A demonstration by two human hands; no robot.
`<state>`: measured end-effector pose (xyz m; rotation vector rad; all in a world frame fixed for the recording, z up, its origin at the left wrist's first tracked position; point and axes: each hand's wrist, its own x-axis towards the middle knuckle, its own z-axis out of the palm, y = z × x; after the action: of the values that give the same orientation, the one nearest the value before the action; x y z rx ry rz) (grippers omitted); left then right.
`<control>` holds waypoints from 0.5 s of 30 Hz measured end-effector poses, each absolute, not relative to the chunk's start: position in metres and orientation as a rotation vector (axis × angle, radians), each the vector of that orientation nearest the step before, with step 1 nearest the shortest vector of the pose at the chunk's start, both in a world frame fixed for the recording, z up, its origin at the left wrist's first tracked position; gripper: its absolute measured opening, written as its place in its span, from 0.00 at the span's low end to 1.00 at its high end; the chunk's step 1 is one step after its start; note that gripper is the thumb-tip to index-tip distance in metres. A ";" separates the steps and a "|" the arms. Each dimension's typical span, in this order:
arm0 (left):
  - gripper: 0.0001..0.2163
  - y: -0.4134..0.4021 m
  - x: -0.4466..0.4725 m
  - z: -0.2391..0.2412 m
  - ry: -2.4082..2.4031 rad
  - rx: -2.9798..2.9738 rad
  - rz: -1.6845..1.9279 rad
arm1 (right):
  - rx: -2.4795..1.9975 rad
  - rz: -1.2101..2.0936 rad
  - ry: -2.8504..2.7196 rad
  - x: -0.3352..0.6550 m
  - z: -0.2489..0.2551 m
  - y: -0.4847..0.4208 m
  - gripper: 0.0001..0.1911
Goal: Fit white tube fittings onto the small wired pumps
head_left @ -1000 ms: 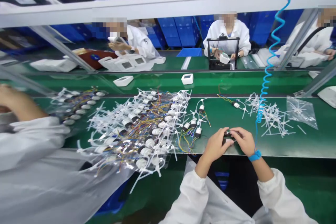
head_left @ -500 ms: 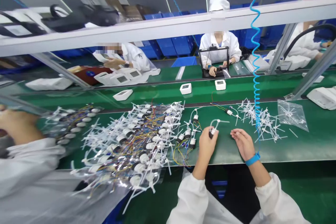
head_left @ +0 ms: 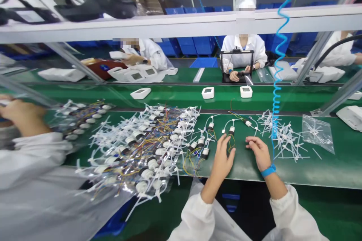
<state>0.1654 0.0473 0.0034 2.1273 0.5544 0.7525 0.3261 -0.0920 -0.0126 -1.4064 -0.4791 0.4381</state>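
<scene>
My left hand (head_left: 222, 157) is open just behind a small black-and-white motor pump (head_left: 232, 131). The pump lies on the green bench, with a curved white tube on top and yellow wires trailing towards my fingers. To the right, my right hand (head_left: 259, 153) hovers over the bench, fingers loosely bent and slightly apart, with nothing visible in them. It wears a blue wrist strap (head_left: 268, 170). Several similar pumps (head_left: 201, 142) with wires lie left of my left hand. Another tubed pump (head_left: 248, 122) rests farther back, near a pile of white tube pieces (head_left: 288, 139).
A large heap of wired pumps (head_left: 152, 150) covers the left bench. A clear plastic bag (head_left: 318, 131) lies at right. A blue coiled hose (head_left: 278, 67) hangs down near my right hand. White display devices (head_left: 208, 92) stand on the green strip beyond; co-workers sit opposite and left.
My left hand has let go of the pump, which now lies on the bench, and its fingers have opened. The right hand stays in about the same place. The view has shifted slightly.
</scene>
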 end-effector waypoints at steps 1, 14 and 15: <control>0.21 0.043 0.153 0.005 0.557 2.162 0.779 | -1.483 0.385 -0.552 0.339 -0.008 -0.088 0.16; 0.32 0.111 0.129 -0.016 1.109 2.292 0.805 | -2.361 0.066 -1.027 0.442 0.014 -0.004 0.25; 0.31 0.110 0.132 -0.017 1.103 2.290 0.789 | -2.378 0.070 -1.021 0.439 0.012 -0.004 0.25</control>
<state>0.1322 0.1098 -0.0168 2.2899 1.1031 0.7886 0.4386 -0.0038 0.0118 -2.3777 -1.0209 0.0698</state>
